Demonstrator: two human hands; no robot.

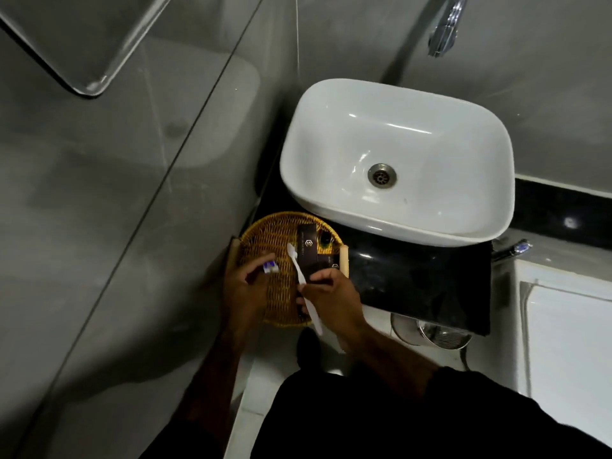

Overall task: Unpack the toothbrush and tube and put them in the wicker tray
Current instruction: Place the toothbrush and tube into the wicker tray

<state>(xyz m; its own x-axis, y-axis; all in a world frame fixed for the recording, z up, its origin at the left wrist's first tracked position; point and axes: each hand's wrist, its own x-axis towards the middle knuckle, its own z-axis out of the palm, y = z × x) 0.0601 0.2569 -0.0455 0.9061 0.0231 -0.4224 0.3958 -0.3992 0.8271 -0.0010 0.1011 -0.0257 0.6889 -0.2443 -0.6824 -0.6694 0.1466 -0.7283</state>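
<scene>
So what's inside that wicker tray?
In the wicker tray lie dark boxes and a small dark bottle. The hands, holding toothbrush and tube, cover its near part.

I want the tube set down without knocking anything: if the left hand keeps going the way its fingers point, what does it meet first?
Probably the toothbrush, held by the right hand. The left hand, pinching the tube, points right across the wicker tray. Depth is unclear, so it might pass over.

A bathroom, white countertop basin [397, 154] with steel drain [382, 175], chrome faucet [445, 28], black stone counter [424, 279], grey wall tiles, possibly a glass shower screen [109, 180] left of the fingers
</scene>
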